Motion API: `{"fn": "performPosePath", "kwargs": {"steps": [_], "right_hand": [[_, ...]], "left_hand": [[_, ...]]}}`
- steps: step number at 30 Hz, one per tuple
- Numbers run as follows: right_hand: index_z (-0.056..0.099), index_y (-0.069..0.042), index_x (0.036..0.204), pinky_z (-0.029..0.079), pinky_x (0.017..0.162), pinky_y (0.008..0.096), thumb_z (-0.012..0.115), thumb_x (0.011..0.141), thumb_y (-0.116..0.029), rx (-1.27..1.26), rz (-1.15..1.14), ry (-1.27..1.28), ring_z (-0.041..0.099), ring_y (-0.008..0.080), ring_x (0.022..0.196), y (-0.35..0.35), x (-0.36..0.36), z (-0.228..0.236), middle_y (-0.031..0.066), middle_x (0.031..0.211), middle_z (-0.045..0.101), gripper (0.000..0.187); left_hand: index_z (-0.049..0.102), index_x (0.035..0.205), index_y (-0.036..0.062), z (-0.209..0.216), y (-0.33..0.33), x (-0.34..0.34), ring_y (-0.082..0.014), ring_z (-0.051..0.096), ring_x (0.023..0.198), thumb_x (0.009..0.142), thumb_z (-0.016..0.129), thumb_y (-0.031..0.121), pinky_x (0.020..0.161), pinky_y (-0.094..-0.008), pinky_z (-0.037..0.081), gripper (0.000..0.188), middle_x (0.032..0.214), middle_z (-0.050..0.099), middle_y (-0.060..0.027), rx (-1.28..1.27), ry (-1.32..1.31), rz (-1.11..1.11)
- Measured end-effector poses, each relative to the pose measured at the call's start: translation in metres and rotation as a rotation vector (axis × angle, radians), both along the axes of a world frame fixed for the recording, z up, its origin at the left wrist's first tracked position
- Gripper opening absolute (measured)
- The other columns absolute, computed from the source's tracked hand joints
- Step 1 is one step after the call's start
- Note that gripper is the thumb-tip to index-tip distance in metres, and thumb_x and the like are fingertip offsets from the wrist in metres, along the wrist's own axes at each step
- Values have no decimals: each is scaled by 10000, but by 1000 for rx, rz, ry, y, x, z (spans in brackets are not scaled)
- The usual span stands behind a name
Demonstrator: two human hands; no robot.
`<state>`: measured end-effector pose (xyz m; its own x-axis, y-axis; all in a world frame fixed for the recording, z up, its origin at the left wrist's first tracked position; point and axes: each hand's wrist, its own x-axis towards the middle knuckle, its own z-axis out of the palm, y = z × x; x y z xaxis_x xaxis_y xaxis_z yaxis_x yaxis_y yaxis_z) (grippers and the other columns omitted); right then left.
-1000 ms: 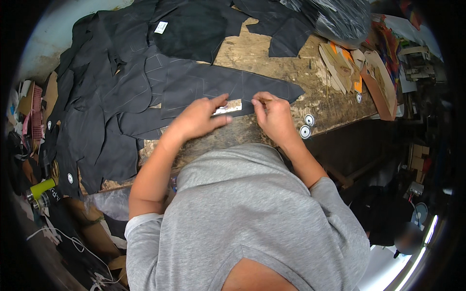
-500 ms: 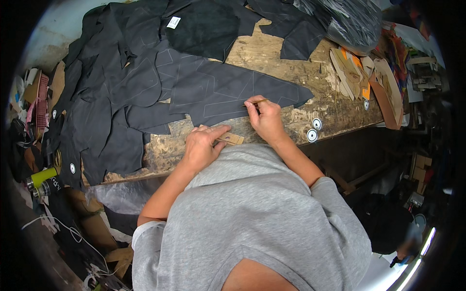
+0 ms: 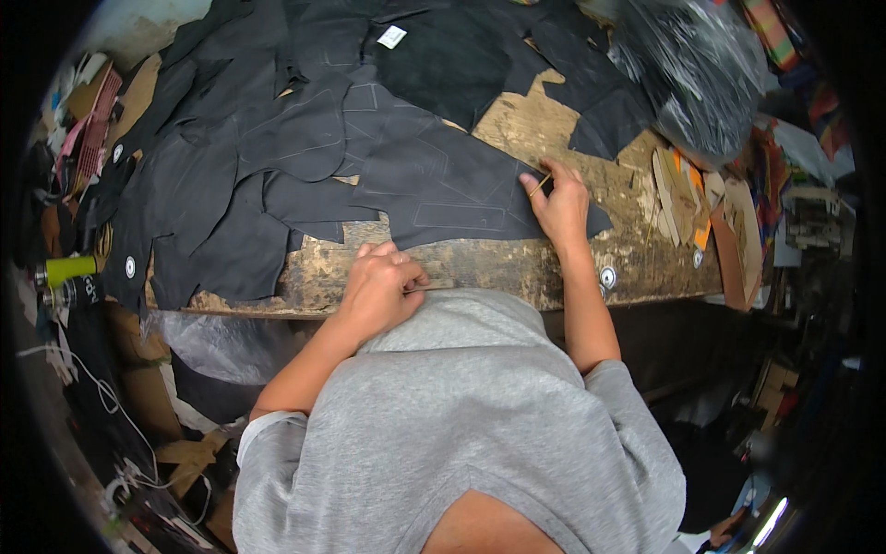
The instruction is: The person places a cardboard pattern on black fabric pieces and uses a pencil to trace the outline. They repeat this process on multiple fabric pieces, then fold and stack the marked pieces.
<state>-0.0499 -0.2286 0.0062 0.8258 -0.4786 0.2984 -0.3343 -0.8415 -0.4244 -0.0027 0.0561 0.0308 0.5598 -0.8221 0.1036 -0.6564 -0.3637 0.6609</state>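
Observation:
A dark grey leather piece point(image 3: 471, 189) lies spread on the worn wooden table, with pale outlines of several shapes drawn on it. Over its right part, my right hand point(image 3: 565, 210) pinches a thin yellowish marking stick point(image 3: 541, 185) between thumb and fingers. By the table's near edge, my left hand point(image 3: 380, 284) is closed on a small brown cardboard piece point(image 3: 437, 287), which shows only as a narrow strip close to my shirt. The fingers of that hand are partly curled out of sight.
More dark leather pieces point(image 3: 212, 166) overlap across the left and far side. A black plastic bag point(image 3: 692, 78) bulges at the far right. Cardboard templates point(image 3: 678, 198) lie on the table's right end. A green-topped bottle point(image 3: 69, 270) is at the left.
My right hand has moved right and lifted its stick off the drawn outline. My left hand has drawn the cardboard piece nearer my body and tilted it. The whole view has shifted somewhat.

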Motion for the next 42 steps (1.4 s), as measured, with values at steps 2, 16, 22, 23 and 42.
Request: {"fn": "performPosePath", "kwargs": {"steps": [2, 16, 22, 23, 42], "right_hand": [[644, 21, 1044, 469, 830, 395, 744, 745, -233, 7, 18, 86, 596, 343, 932, 2, 5, 4, 170, 914, 665, 405], [681, 21, 907, 465, 629, 288, 721, 781, -131, 245, 236, 43, 603, 177, 666, -86, 21, 68, 124, 789, 668, 201], [694, -12, 926, 497, 716, 385, 729, 767, -218, -361, -165, 166, 656, 308, 776, -125, 33, 85, 163, 837, 682, 263], [695, -16, 922, 499, 729, 394, 726, 768, -223, -414, -214, 124, 658, 323, 799, -115, 41, 84, 166, 849, 685, 260], [507, -12, 742, 454, 572, 321, 594, 690, 30, 489, 530, -380, 565, 243, 588, 146, 181, 42, 117, 688, 559, 110]], "left_hand": [[665, 717, 55, 0, 9, 5, -213, 575, 704, 597, 711, -12, 660, -335, 472, 144, 712, 626, -54, -98, 36, 5], [535, 733, 49, -42, 7, 3, -266, 593, 805, 608, 711, -39, 686, -340, 489, 233, 835, 584, -82, -244, 93, 141], [538, 709, 74, -46, -3, 12, -241, 579, 757, 585, 753, 19, 681, -354, 488, 255, 775, 563, -62, -308, -2, 183], [540, 708, 78, -47, -4, 13, -236, 578, 754, 584, 759, 28, 679, -352, 488, 257, 769, 565, -59, -312, 2, 194], [556, 694, 98, -55, -4, 15, -236, 580, 733, 548, 812, 83, 648, -341, 485, 294, 729, 571, -37, -338, -29, 180]]}}
